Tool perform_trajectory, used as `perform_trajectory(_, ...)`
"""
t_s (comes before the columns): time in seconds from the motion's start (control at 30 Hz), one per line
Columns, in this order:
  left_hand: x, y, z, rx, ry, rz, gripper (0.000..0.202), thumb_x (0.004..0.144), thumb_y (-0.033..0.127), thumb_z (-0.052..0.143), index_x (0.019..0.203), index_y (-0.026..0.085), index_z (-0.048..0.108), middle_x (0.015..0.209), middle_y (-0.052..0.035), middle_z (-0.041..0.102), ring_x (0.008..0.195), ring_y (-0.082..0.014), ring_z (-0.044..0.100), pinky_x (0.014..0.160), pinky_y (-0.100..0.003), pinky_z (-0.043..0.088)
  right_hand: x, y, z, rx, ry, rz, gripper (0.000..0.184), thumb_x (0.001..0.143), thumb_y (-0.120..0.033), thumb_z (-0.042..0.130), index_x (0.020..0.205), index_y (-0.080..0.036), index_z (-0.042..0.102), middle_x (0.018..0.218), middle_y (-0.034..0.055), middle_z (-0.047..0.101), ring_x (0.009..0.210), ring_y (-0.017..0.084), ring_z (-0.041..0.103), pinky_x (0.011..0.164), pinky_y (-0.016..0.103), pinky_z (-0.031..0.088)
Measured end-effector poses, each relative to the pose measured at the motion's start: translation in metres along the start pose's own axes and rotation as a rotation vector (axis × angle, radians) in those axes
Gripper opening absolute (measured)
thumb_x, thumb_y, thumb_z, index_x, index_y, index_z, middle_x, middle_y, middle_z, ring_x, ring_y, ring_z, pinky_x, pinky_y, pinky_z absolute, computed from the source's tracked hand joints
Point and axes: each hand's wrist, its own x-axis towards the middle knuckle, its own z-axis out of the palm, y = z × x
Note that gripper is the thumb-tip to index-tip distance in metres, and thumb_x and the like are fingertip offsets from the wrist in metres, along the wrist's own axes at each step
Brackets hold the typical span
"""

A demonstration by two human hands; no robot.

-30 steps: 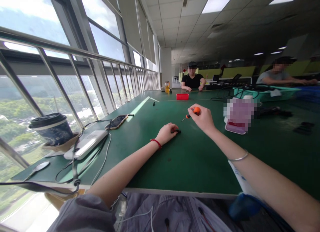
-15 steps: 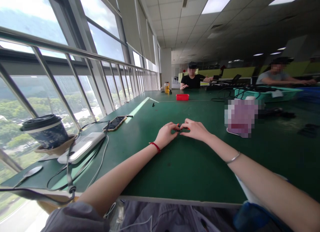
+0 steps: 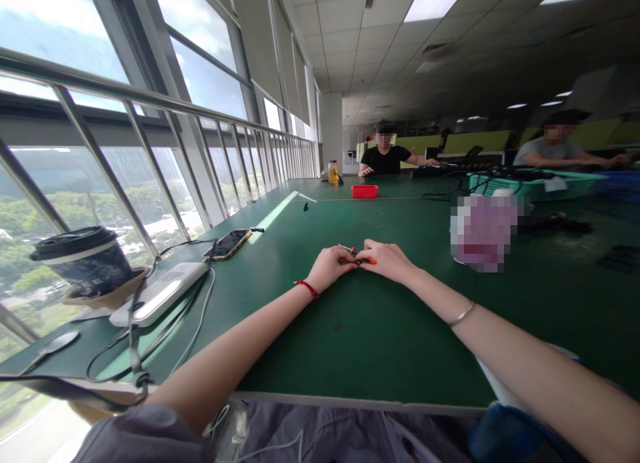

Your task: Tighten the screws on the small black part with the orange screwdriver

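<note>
Both my hands meet at the middle of the green table (image 3: 380, 330). My left hand (image 3: 330, 266), with a red cord round its wrist, is closed on a small black part (image 3: 358, 262) that rests on the table. My right hand (image 3: 389, 259), a thin bangle on its forearm, is closed round a small orange-handled screwdriver (image 3: 356, 253). The screwdriver lies low between the fingertips, and its thin tip sticks out toward the left hand. Most of the black part is hidden by my fingers.
At the left edge stand a lidded paper cup (image 3: 83, 260), a white power bank (image 3: 160, 292) with cables, and a phone (image 3: 228, 244). A pixelated pink object (image 3: 483, 231) sits to the right. Farther off are a red tray (image 3: 365, 192), a green basket (image 3: 530, 184) and two seated people.
My right hand came down from a raised position with the screwdriver and now touches my left hand at the black part. The view has shifted slightly.
</note>
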Motion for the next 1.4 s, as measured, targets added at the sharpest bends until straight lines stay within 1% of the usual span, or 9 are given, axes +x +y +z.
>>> perform_trajectory(0.37,0.000,0.001,-0.003,0.087,-0.039,0.012,0.010,0.077,0.018,0.065,0.080,0.017,0.074,0.087,-0.0041,0.073,0.079,-0.0162,0.067,0.078,-0.025,0.053,0.000,0.000,0.000,-0.004,-0.024,0.004,0.027,0.087,-0.041,0.051,0.103,-0.029,0.069,0.093,0.0009,0.056,0.071,0.011,0.056,0.059,0.023,0.034)
perform_trajectory(0.53,0.001,0.000,-0.005,0.097,-0.058,-0.007,0.011,0.079,0.020,0.064,0.082,0.016,0.074,0.085,-0.0036,0.074,0.077,-0.0160,0.068,0.077,-0.024,0.053,-0.001,0.000,0.000,-0.008,-0.032,0.012,0.026,0.088,-0.041,0.051,0.103,-0.029,0.069,0.095,0.0008,0.056,0.072,0.011,0.057,0.059,0.022,0.033)
perform_trajectory(0.6,0.001,0.002,-0.007,0.168,-0.077,0.011,0.013,0.081,0.020,0.062,0.086,0.017,0.074,0.088,-0.0034,0.074,0.080,-0.0163,0.068,0.079,-0.025,0.053,-0.001,0.000,-0.001,-0.010,-0.037,0.016,0.026,0.088,-0.041,0.052,0.103,-0.029,0.069,0.095,0.0009,0.056,0.072,0.011,0.057,0.060,0.023,0.033)
perform_trajectory(0.73,0.000,0.006,-0.009,0.428,-0.134,0.133,0.022,0.087,0.023,0.054,0.100,0.019,0.072,0.105,-0.0046,0.071,0.093,-0.0188,0.067,0.085,-0.029,0.052,0.000,0.000,-0.002,-0.008,-0.056,0.025,0.027,0.087,-0.044,0.051,0.101,-0.030,0.070,0.093,0.0010,0.056,0.071,0.011,0.057,0.058,0.022,0.032)
perform_trajectory(0.8,-0.001,0.007,-0.009,0.503,-0.132,0.174,0.023,0.089,0.024,0.052,0.102,0.020,0.070,0.109,-0.0041,0.070,0.097,-0.0184,0.066,0.085,-0.028,0.052,0.000,-0.001,-0.002,-0.005,-0.061,0.034,0.028,0.088,-0.045,0.050,0.099,-0.030,0.070,0.091,0.0009,0.056,0.071,0.011,0.057,0.057,0.022,0.031)
perform_trajectory(0.93,-0.001,0.008,-0.008,0.565,-0.081,0.204,0.019,0.088,0.024,0.053,0.096,0.021,0.071,0.106,-0.0023,0.071,0.097,-0.0169,0.064,0.084,-0.026,0.052,-0.001,-0.001,-0.003,0.003,-0.068,0.048,0.029,0.088,-0.047,0.048,0.097,-0.030,0.069,0.090,0.0009,0.056,0.071,0.012,0.056,0.057,0.023,0.031)
perform_trajectory(1.07,-0.001,0.010,-0.007,0.599,-0.074,0.219,0.018,0.086,0.023,0.054,0.093,0.020,0.070,0.102,-0.0035,0.071,0.094,-0.0178,0.064,0.085,-0.028,0.051,-0.001,-0.002,-0.003,0.010,-0.077,0.062,0.030,0.088,-0.046,0.047,0.099,-0.030,0.069,0.090,0.0010,0.056,0.072,0.012,0.056,0.057,0.023,0.031)
perform_trajectory(1.17,-0.001,0.011,-0.006,0.560,-0.081,0.184,0.017,0.083,0.021,0.055,0.092,0.020,0.069,0.102,-0.0031,0.071,0.094,-0.0175,0.064,0.084,-0.028,0.051,-0.001,-0.002,-0.003,0.012,-0.087,0.069,0.030,0.088,-0.045,0.047,0.102,-0.030,0.069,0.091,0.0014,0.056,0.072,0.013,0.057,0.058,0.024,0.032)
perform_trajectory(1.4,-0.002,0.010,-0.006,0.395,-0.048,0.020,0.013,0.079,0.023,0.059,0.087,0.021,0.069,0.097,-0.0005,0.072,0.091,-0.0175,0.065,0.082,-0.027,0.051,-0.001,-0.002,-0.004,0.018,-0.094,0.073,0.031,0.088,-0.046,0.046,0.101,-0.031,0.070,0.094,0.0016,0.056,0.075,0.013,0.058,0.060,0.024,0.034)
